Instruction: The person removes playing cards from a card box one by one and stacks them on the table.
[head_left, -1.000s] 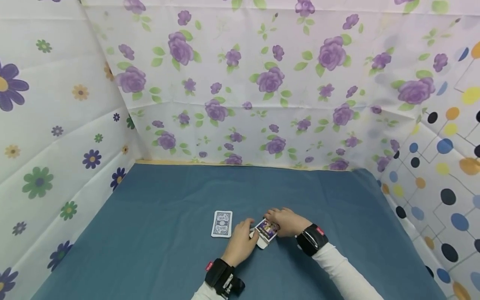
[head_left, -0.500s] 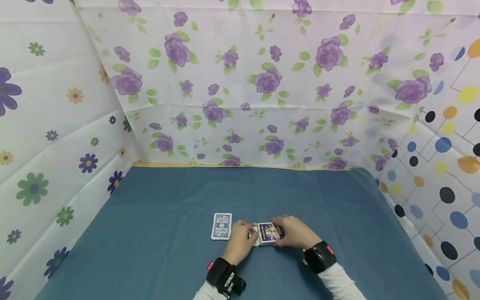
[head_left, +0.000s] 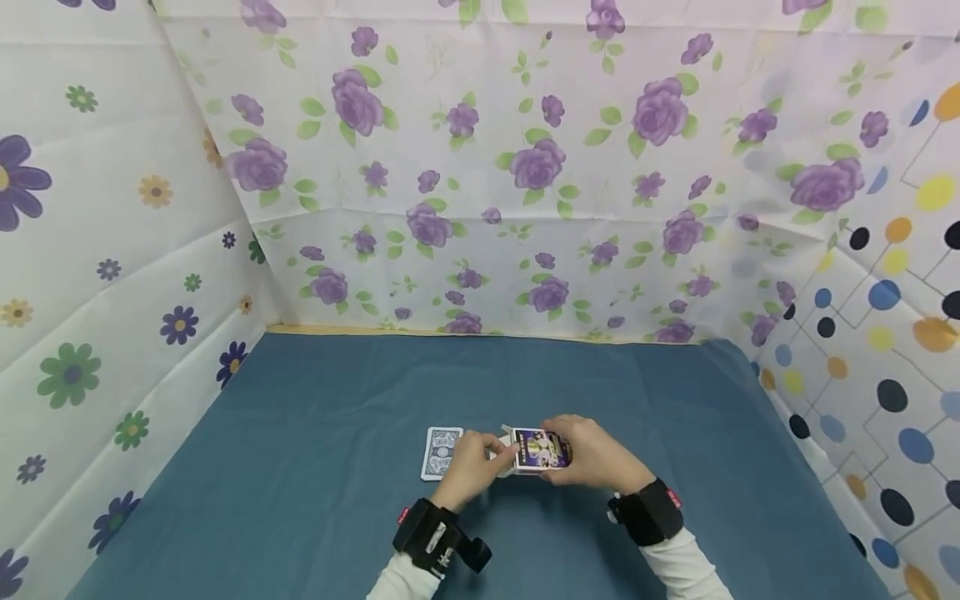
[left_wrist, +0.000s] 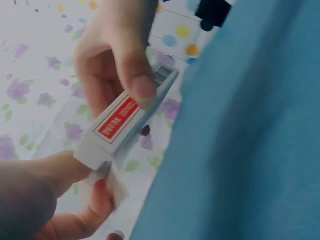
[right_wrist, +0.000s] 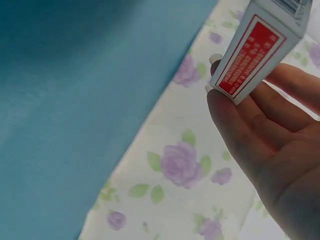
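Observation:
My right hand (head_left: pixel 592 454) grips a small playing card box (head_left: pixel 542 450) by its right end, raised over the table. The box has a purple picture on its broad face and a red label on its narrow white side, which shows in the left wrist view. At the box's left end, white flaps stand out, and my left hand (head_left: pixel 468 468) pinches there with thumb and fingers. Just left of that hand lies a stack of cards (head_left: pixel 440 450), blue-grey patterned back up, partly covered by the hand in the head view.
A blue cloth (head_left: pixel 345 500) covers the table. Behind it hangs a flowered sheet (head_left: pixel 465 167), with more patterned sheets at the left and right sides.
The box has turned from slanted to nearly level across the head view and risen slightly off the table. Both hands moved with it; the cards stayed in place.

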